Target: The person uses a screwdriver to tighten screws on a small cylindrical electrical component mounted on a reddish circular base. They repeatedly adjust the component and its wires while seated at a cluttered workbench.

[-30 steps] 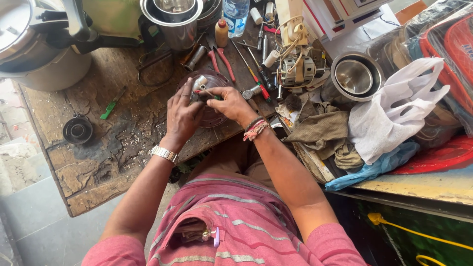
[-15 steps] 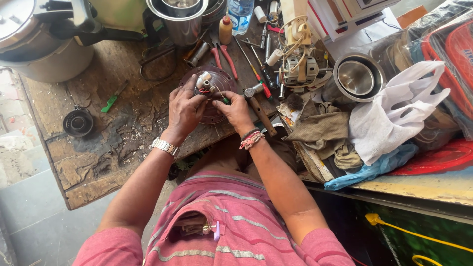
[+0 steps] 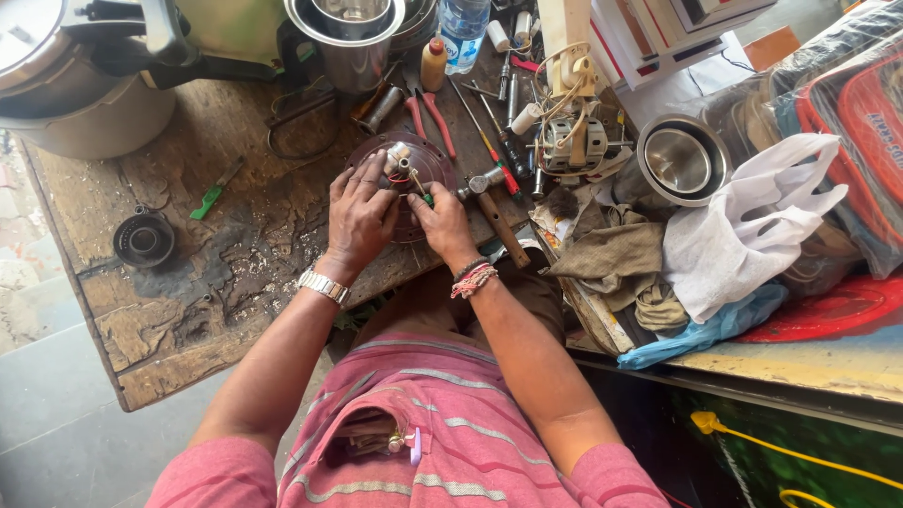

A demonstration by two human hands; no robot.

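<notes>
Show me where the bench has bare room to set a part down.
Bare wood lies left of the left hand, between the green tool, black ring and bench edge. Right of the right hand, hammer, screwdrivers and rags crowd it.

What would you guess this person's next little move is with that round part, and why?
Probably a turn of the screwdriver: the right hand has its tip at the small metal fitting with red wires, while the left hand presses the round dark disc flat on the worn bench.
</notes>
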